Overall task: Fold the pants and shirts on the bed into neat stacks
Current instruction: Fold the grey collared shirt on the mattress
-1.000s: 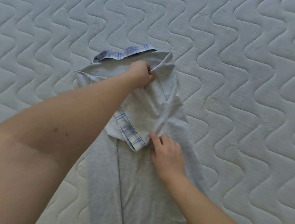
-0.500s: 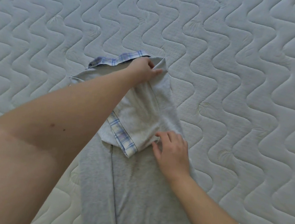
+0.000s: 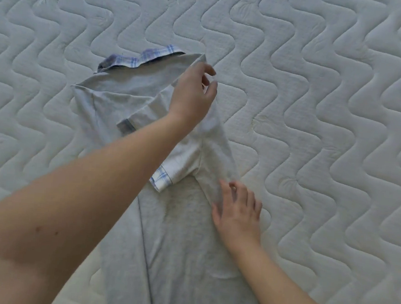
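A grey shirt (image 3: 176, 234) lies lengthwise on the quilted mattress (image 3: 317, 113), its body running from the near edge of the view up to a blue-and-white plaid collar (image 3: 142, 57) at the far end. The right-hand side of the shirt is folded inward, so a sleeve with a plaid cuff (image 3: 162, 176) lies across the chest, the cuff pointing toward the near left.

The left hand (image 3: 192, 96) hovers over the far right shoulder of the shirt, arm stretched across the garment. Its fingers are spread and loosely bent, not gripping; the thumb side seems to brush the raised corner of fabric there, though contact is hard to judge from this angle.

The right hand (image 3: 237, 214) rests at the folded right edge of the shirt, just below the sleeve, fingers relaxed and slightly spread, fingertips on the cloth and holding nothing.

The pale mattress with its wavy stitching surrounds the shirt on all sides.
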